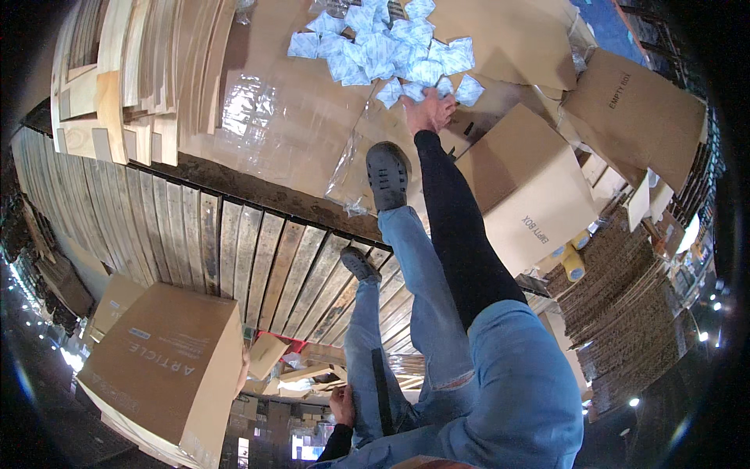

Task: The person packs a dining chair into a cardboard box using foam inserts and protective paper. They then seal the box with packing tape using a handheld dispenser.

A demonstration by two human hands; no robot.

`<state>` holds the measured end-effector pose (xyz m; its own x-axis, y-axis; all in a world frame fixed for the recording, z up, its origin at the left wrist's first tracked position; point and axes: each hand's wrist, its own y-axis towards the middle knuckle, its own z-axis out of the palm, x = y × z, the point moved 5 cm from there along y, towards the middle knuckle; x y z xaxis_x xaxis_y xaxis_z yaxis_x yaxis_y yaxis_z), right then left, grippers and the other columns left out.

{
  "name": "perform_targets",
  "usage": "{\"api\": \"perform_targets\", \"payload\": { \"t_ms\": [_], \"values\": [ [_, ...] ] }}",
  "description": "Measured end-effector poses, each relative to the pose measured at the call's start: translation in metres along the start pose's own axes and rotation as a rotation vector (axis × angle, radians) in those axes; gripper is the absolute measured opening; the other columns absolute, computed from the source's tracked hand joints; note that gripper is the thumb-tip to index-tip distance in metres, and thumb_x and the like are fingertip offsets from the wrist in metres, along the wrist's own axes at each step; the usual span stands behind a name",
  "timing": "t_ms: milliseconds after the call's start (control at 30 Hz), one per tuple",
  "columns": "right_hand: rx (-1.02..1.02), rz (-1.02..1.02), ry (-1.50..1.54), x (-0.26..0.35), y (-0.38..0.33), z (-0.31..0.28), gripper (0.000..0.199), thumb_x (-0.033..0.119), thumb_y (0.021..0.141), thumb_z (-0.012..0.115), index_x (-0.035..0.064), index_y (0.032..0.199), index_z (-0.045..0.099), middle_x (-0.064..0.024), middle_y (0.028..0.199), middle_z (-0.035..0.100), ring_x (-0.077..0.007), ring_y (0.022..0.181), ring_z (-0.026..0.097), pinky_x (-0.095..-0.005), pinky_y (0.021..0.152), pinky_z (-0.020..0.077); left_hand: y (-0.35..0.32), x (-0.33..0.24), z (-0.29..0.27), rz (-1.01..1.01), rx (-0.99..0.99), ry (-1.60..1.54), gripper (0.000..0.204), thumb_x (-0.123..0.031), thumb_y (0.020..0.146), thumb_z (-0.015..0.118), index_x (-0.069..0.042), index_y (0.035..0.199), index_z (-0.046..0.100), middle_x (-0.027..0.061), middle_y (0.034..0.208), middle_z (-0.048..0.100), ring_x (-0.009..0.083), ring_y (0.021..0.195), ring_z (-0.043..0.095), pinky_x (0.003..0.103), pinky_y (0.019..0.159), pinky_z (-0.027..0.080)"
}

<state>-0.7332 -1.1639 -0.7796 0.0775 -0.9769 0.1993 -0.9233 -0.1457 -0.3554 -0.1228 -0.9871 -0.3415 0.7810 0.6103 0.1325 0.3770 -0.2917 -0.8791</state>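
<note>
My right hand (429, 112) reaches out past my right shoe, at the near edge of a heap of small whitish-blue packets (375, 48). Its fingers are apart and touch the closest packets; no firm grip on one shows. The packets lie on a large flat brown cardboard sheet or carton (312, 117) with clear tape and loose film on it. Low in the picture, my left hand (342, 406) is by my left leg, fingers curled in, with nothing visible in them.
Two brown cartons, a near one (531, 195) and a farther one (633, 113), are at right, beside stacked corrugated cardboard (625, 313) and yellow rolls (573, 262). A wooden slatted platform (258, 258) runs below. Wooden frames (117, 86) stand upper left, a large carton (164, 359) lower left.
</note>
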Motion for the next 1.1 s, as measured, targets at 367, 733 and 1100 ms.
{"api": "perform_targets", "payload": {
  "t_ms": [367,733,1100],
  "values": [
    [0.116,-0.067,0.378,-0.059,-0.021,-0.077,0.052,0.039,0.073,0.084,-0.0022,0.1,0.066,-0.0184,0.093,0.068,-0.0314,0.087,0.063,-0.0435,0.077,0.0504,0.006,-0.138,0.003,0.163,0.234,-0.227,0.027,-0.029,0.096,0.066,-0.004,0.088,0.059,0.0035,0.084,0.065,0.0111,0.076,0.059,0.03,0.07,0.048],
    [0.252,0.347,1.585,-0.131,-0.23,-0.251,0.047,0.037,0.088,0.076,-0.0021,0.111,0.064,-0.005,0.095,0.067,-0.0138,0.079,0.065,-0.0304,0.061,0.0563,0.035,-0.141,-0.017,0.501,0.393,-0.213,0.019,-0.022,0.101,0.057,-0.011,0.086,0.053,-0.0024,0.08,0.057,0.0075,0.075,0.055,0.027,0.066,0.047],
    [-0.399,0.875,2.017,-0.412,-0.692,-0.303,0.047,0.037,0.093,0.07,-0.0053,0.111,0.061,-0.0118,0.096,0.068,-0.0207,0.075,0.068,-0.0343,0.06,0.0587,0.144,0.001,-0.122,0.559,0.254,0.753,0.075,-0.033,0.095,0.062,-0.001,0.15,0.023,0.0142,0.099,0.067,0.0222,0.076,0.064,0.037,0.052,0.048]
  ]
}}
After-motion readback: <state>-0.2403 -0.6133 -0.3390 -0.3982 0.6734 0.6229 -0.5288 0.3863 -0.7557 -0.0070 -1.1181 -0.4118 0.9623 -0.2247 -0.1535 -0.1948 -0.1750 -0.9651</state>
